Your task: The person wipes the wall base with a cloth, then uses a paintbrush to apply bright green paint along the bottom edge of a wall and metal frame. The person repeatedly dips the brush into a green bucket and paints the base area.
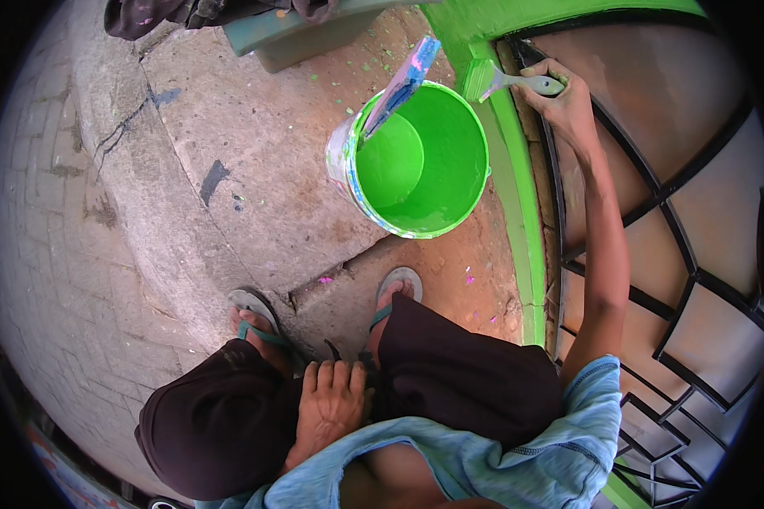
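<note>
My right hand (564, 102) is closed round the pale handle of a paintbrush (502, 82). Its bristles, coated in bright green paint, point left and lie over the green-painted border (518, 178) beside the grille; whether they touch it I cannot tell. Left of the brush stands a bucket (450, 170) with green paint inside. A flat stick (403, 85) smeared blue and pink leans up out of it. Between my thighs rests my left hand (331, 403), its fingers bent together over something dark that I cannot make out.
A panel with black metal bars (683, 229) runs along the right side. A grey-green box-like object (314, 38) with dark cloth (153, 13) on it is at the far side. My sandalled feet stand on cracked, paint-spotted concrete (255, 170), near the bucket. Paving bricks (51, 246) lie left.
</note>
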{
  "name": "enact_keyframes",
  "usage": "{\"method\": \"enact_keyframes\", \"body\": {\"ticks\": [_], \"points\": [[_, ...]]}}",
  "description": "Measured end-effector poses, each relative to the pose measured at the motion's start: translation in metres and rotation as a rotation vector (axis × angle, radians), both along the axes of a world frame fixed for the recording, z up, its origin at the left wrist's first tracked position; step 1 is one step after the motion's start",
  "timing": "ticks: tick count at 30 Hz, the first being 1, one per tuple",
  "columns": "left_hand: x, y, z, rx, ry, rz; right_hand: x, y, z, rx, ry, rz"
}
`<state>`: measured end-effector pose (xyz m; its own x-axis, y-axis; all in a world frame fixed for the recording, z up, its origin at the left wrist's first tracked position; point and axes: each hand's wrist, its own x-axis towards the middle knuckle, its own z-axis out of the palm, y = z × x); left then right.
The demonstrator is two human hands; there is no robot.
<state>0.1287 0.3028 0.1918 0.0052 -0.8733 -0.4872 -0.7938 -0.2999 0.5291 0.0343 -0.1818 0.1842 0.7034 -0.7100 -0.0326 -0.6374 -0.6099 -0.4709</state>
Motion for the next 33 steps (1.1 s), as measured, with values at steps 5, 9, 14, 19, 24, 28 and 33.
{"method": "enact_keyframes", "body": {"ticks": [5,9,14,19,24,28,33], "points": [[0.001,0.000,0.001,0.001,-0.005,0.009,-0.003,0.042,0.002,-0.303,0.098,0.049],[-0.001,0.003,0.000,0.000,-0.007,0.023,-0.024,0.079,-0.021,-0.186,0.030,-0.165],[0.001,0.004,-0.003,0.008,-0.012,-0.007,-0.073,0.099,-0.060,-0.013,-0.284,-0.345],[0.001,0.005,-0.002,0.034,-0.034,-0.012,-0.092,0.102,-0.060,0.281,-0.553,-0.560],[0.001,0.001,0.000,0.049,-0.011,-0.015,-0.082,0.087,-0.042,0.226,-0.550,-0.517],[0.001,0.002,0.000,0.044,-0.025,-0.020,-0.055,0.067,-0.024,0.080,-0.310,-0.368],[0.001,0.005,0.000,0.035,-0.029,-0.009,-0.030,0.045,-0.009,0.132,-0.091,-0.295]]}}
